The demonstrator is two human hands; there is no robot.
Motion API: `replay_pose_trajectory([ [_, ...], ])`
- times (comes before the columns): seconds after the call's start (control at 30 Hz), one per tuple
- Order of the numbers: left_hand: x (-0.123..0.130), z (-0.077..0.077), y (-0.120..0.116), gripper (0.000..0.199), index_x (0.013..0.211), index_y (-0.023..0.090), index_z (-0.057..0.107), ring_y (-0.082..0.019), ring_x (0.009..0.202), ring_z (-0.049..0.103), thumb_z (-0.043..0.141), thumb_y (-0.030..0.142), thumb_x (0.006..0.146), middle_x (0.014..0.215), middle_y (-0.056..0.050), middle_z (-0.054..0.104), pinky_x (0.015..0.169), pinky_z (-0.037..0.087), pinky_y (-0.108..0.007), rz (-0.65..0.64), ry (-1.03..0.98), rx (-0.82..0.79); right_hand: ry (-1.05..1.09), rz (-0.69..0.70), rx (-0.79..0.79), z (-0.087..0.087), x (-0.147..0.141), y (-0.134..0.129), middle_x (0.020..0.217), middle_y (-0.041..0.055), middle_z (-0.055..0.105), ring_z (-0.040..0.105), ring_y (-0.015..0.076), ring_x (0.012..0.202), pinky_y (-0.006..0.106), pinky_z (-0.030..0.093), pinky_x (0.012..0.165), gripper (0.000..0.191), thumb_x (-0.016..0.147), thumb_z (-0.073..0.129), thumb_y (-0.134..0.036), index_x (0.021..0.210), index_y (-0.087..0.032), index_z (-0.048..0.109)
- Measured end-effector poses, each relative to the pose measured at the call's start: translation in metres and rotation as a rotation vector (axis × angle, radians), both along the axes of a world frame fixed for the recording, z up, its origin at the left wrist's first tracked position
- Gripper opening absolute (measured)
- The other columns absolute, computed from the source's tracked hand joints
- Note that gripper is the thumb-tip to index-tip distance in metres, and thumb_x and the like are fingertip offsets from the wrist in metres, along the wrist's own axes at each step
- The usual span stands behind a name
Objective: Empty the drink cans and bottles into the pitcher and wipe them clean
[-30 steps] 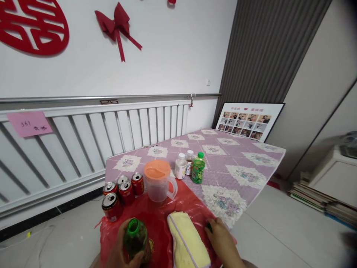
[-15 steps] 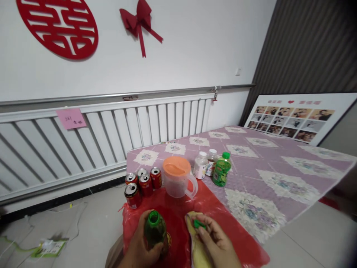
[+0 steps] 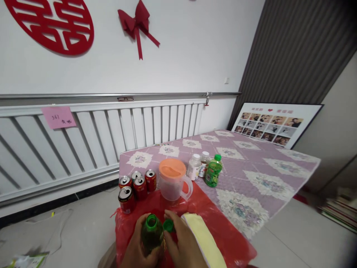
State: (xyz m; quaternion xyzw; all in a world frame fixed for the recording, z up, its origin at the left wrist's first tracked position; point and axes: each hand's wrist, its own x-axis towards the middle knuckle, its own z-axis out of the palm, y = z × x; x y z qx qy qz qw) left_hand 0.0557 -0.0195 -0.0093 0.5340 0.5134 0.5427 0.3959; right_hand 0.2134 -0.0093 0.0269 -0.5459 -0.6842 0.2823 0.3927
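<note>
My left hand point(image 3: 141, 248) is wrapped round an uncapped green bottle point(image 3: 152, 234), which stands upright with its mouth facing up. Just right of the bottle's neck, my right hand point(image 3: 182, 242) pinches a green bottle cap point(image 3: 168, 225) between thumb and fingers. The cap is apart from the mouth. Beside my right hand lies a folded yellow cloth point(image 3: 205, 240) on the red plastic sheet point(image 3: 220, 223). Beyond the hands stands a clear plastic pitcher point(image 3: 170, 188) with an orange lid point(image 3: 172, 168).
Several red drink cans point(image 3: 140, 187) cluster left of the pitcher. To its right stand two white-capped bottles point(image 3: 194, 167) and a green-capped bottle point(image 3: 214, 172). A patterned purple tablecloth point(image 3: 231, 173) covers the table, and a white radiator point(image 3: 97, 130) runs along the wall.
My right hand has moved left with the cap, away from the cloth and close to the bottle's neck. The cloth now shows more fully. The view has shifted slightly.
</note>
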Motion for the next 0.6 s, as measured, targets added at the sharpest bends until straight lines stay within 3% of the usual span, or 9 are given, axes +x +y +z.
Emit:
replay_pose_trajectory([
  [0.3, 0.001, -0.006, 0.002, 0.066, 0.122, 0.020, 0.052, -0.029, 0.098, 0.071, 0.072, 0.050, 0.067, 0.113, -0.012, 0.071, 0.087, 0.060, -0.037, -0.037, -0.021, -0.027, -0.130, 0.057, 0.021, 0.011, -0.002, 0.000, 0.125, 0.0109, 0.070, 0.066, 0.0291, 0.115, 0.043, 0.051, 0.102, 0.046, 0.081, 0.055, -0.019, 0.126, -0.019, 0.065],
  [0.6, 0.001, -0.011, 0.003, 0.070, 0.123, 0.021, 0.049, -0.027, 0.091, 0.072, 0.072, 0.051, 0.065, 0.113, -0.011, 0.070, 0.082, 0.061, -0.035, -0.060, -0.056, -0.044, 0.125, -0.033, 0.041, -0.018, 0.000, 0.001, 0.116, 0.0073, 0.074, 0.070, 0.0223, 0.108, 0.035, 0.055, 0.095, 0.051, 0.076, 0.056, -0.014, 0.127, -0.023, 0.058],
])
